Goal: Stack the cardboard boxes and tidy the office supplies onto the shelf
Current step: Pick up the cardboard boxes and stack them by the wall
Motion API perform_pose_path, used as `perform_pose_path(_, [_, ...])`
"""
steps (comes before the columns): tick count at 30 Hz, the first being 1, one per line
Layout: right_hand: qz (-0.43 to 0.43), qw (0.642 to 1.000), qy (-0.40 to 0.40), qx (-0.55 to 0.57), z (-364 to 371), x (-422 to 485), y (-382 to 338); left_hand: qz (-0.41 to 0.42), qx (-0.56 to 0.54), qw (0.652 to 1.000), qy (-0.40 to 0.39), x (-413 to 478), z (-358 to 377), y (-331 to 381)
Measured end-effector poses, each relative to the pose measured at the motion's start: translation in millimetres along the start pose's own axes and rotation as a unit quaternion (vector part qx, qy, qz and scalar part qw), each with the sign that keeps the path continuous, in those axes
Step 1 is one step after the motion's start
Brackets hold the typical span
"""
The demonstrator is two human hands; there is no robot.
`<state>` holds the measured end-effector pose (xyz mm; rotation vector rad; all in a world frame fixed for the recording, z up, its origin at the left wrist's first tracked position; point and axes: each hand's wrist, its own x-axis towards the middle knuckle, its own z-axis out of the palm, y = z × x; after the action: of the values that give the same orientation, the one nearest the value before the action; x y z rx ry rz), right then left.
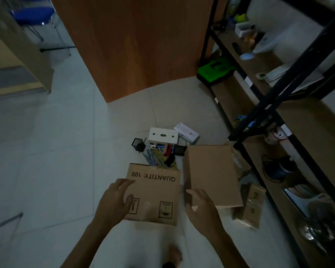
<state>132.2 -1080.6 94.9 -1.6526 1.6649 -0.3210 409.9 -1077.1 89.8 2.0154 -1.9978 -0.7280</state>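
The printed box (153, 192), marked "QUANTITY: 100", is seen lying on the floor (66, 151) in front of the person. The left hand (115, 198) is laid over its left edge, with the fingers spread and slightly bent and the thumb set on the top face. A plain box (211, 171) is placed just to the right of it, near the shelf (259, 105). The right hand (201, 206) is held at the plain box's near left corner with the fingers loosely curved; whether contact is made cannot be told. A small box (253, 206) is seen further right, beside the shelf foot. Beyond the printed box, a pile of pens (157, 155) is spread on the floor, with a mesh cup (137, 143), a white case (162, 135) and a white packet (187, 132) beside it.
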Motion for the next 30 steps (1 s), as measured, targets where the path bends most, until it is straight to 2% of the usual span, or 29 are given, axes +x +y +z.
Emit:
perform_pose_path(7, [0.046,0.997,-0.048,-0.025,101,86,33,-0.011,0.023,0.997,-0.072,78,56,-75])
perform_pose_path(14, [0.201,0.971,-0.091,-0.094,215,139,74,0.009,0.09,0.983,-0.157,160,133,-154])
perform_pose_path(18, [0.247,0.951,-0.138,-0.124,269,155,91,0.024,0.137,0.971,-0.192,204,165,-188])
perform_pose_path(20, [0.243,0.947,-0.152,-0.146,296,156,96,0.041,0.169,0.963,-0.207,221,175,-201])
perform_pose_path(25, [0.244,0.948,-0.101,-0.179,356,144,112,0.098,0.264,0.924,-0.259,255,200,-230])
perform_pose_path(28, [0.221,0.956,-0.087,-0.172,362,139,122,0.107,0.248,0.916,-0.295,264,207,-239])
perform_pose_path(30, [0.198,0.964,-0.063,-0.167,362,139,128,0.11,0.225,0.925,-0.285,265,209,-245])
